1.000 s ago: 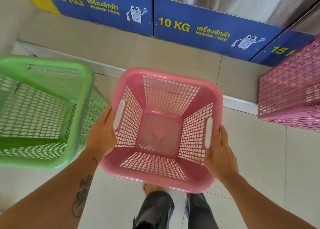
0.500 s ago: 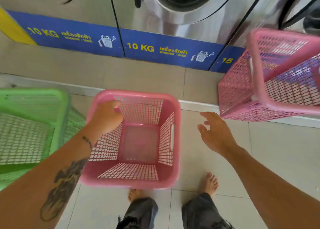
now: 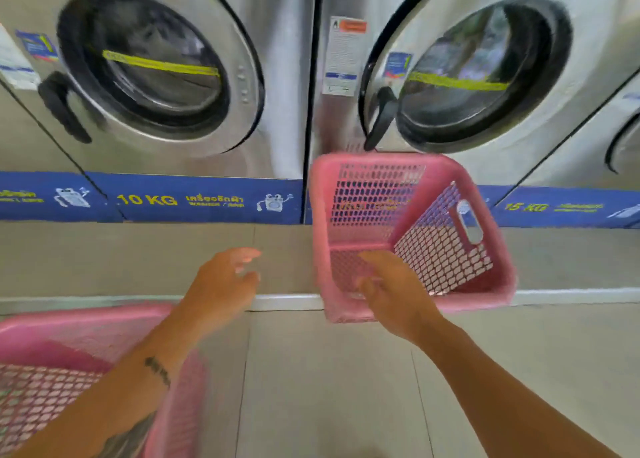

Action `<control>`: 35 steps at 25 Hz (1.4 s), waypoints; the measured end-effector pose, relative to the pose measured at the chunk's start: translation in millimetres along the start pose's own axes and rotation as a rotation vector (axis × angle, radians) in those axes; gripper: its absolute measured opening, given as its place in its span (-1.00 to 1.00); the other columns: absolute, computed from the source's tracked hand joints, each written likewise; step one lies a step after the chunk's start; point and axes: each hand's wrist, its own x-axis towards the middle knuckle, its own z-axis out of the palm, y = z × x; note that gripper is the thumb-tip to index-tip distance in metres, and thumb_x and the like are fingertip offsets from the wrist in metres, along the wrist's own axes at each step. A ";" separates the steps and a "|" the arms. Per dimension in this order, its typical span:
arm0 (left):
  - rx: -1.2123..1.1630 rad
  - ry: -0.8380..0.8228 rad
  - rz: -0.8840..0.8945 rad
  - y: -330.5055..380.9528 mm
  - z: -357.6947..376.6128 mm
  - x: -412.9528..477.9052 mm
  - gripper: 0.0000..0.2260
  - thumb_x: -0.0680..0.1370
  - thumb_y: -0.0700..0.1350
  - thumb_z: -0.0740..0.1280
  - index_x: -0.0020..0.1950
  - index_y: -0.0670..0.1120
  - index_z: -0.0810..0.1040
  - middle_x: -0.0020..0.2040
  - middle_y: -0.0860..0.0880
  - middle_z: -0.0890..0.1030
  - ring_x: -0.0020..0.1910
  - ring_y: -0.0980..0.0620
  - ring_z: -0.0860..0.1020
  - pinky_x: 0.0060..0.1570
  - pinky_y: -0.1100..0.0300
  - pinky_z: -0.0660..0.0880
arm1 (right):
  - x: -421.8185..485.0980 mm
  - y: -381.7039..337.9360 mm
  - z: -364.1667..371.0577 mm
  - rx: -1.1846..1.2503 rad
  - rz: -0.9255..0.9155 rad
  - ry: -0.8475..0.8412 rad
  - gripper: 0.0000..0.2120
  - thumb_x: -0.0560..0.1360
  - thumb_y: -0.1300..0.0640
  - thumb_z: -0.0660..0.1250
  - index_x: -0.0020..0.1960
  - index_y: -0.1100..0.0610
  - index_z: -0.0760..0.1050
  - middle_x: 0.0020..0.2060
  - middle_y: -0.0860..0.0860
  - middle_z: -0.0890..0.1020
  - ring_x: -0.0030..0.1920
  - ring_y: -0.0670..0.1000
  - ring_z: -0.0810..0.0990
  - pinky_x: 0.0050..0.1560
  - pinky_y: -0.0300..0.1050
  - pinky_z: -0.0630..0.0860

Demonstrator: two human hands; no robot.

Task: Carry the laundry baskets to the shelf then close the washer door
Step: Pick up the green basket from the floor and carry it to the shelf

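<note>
Evidently light, stiff mesh plastic: pink basket (image 3: 408, 215), empty, seen tilted at step below right-hand washer (image 3: 485, 70). Best taken by rim or handle slot (image 3: 469, 220). Left hand (image 3: 221, 284) loosely spread, nothing held. Right hand (image 3: 391, 295) at near rim; grip blurred, cannot be told.

A pink mesh basket (image 3: 445, 250) tilts on the step below a washer door (image 3: 485, 73) — another pink basket (image 3: 52, 381) stands lower left.

I'm seeing a beige tile floor (image 3: 329, 388), a raised tiled step (image 3: 121, 260) with white edging (image 3: 287, 302), and a blue "10 KG" band (image 3: 194, 212) above.
</note>
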 end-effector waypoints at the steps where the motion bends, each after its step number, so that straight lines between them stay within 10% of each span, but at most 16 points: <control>1: 0.000 0.019 0.000 19.5 24.9 8.9 -0.61 0.51 -0.20 0.34 0.34 -0.02 0.50 0.33 -0.03 0.53 0.28 0.03 0.51 0.27 0.16 0.38 | 8.2 20.8 -19.8 -0.010 -0.025 0.001 -0.59 0.52 0.10 0.28 0.36 0.01 0.43 0.26 0.02 0.51 0.20 0.04 0.52 0.23 0.08 0.49; 7: 0.071 0.148 0.033 96.0 128.1 64.6 -0.58 0.47 -0.13 0.34 0.33 -0.06 0.43 0.30 -0.09 0.46 0.35 -0.11 0.39 0.28 0.06 0.33 | 60.4 131.9 -102.1 -0.132 -0.064 0.092 -0.55 0.48 0.15 0.33 0.36 0.16 0.42 0.30 0.09 0.46 0.30 0.10 0.45 0.37 -0.01 0.35; 15: 0.449 0.115 0.018 68.6 178.6 106.3 -0.06 0.40 -0.24 0.35 0.59 -0.02 -0.20 0.60 -0.17 -0.15 0.50 -0.29 0.18 0.36 -0.16 0.30 | 112.4 234.9 -124.2 -0.335 0.125 0.192 -0.25 0.37 0.24 0.33 0.51 0.00 0.15 0.38 0.16 0.31 0.24 0.35 0.41 0.24 0.26 0.41; 23: 0.238 0.112 0.113 55.0 165.5 85.0 -0.10 0.33 -0.40 0.19 0.58 0.10 -0.04 0.53 0.03 0.08 0.24 -0.19 0.45 0.04 -0.05 0.51 | 87.3 225.6 -118.7 -0.377 0.118 0.225 -0.17 0.29 0.35 0.25 0.52 -0.04 0.19 0.28 0.13 0.39 -0.08 0.36 0.55 -0.11 0.21 0.52; 31: 0.163 0.334 0.061 -8.9 98.2 -21.5 -0.34 0.31 -0.35 0.20 0.44 -0.17 0.39 0.40 -0.15 0.44 0.30 -0.07 0.43 0.27 0.29 0.27 | -29.2 143.2 -68.2 -0.224 0.125 0.183 -0.42 0.36 0.13 0.14 0.38 -0.05 0.41 0.10 -0.01 0.53 -0.07 0.24 0.59 -0.19 0.06 0.52; 35: 0.016 0.220 -0.029 -61.2 91.8 -82.0 -0.26 0.40 -0.45 0.19 0.51 0.07 0.28 0.35 0.01 0.46 -0.14 0.01 0.63 -0.37 0.32 0.56 | -86.2 127.8 -8.9 -0.238 0.212 0.122 -0.46 0.46 0.22 0.25 0.44 -0.01 0.37 0.34 0.04 0.49 0.07 0.25 0.60 -0.02 0.18 0.60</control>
